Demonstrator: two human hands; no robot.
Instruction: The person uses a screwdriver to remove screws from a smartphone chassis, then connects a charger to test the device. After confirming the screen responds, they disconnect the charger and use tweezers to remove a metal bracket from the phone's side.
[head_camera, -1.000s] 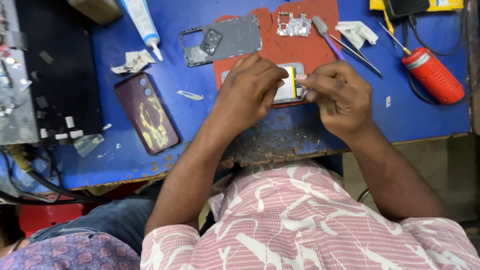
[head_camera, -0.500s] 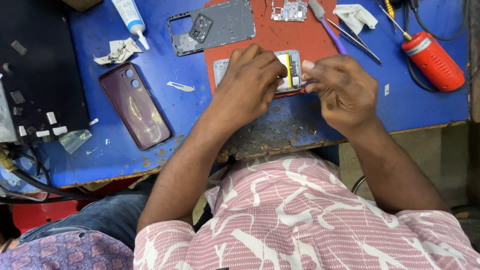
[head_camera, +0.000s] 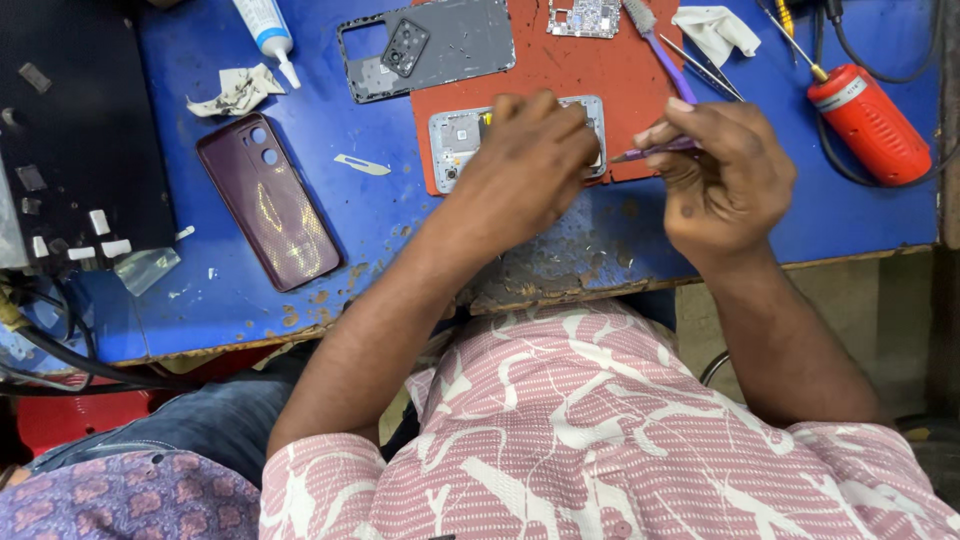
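Observation:
An opened phone body (head_camera: 458, 140) with a silver frame lies on a red mat (head_camera: 540, 65). My left hand (head_camera: 525, 170) rests over its right half and holds it down, hiding most of it. My right hand (head_camera: 722, 170) grips a thin purple-handled tool (head_camera: 655, 151) whose tip points at the phone's right edge. A maroon back cover (head_camera: 268, 210) lies to the left on the blue table (head_camera: 300, 130).
A grey inner frame with a camera module (head_camera: 430, 48), a circuit board (head_camera: 585, 17), a purple brush (head_camera: 660, 45) and tweezers (head_camera: 705, 68) lie at the back. A red cylindrical tool (head_camera: 868, 122) sits right, a glue tube (head_camera: 268, 32) and black mat (head_camera: 75, 130) left.
My right hand has drawn slightly back to the right with the purple tool, and the view has shifted so the table sits higher in frame. My left hand stays on the phone.

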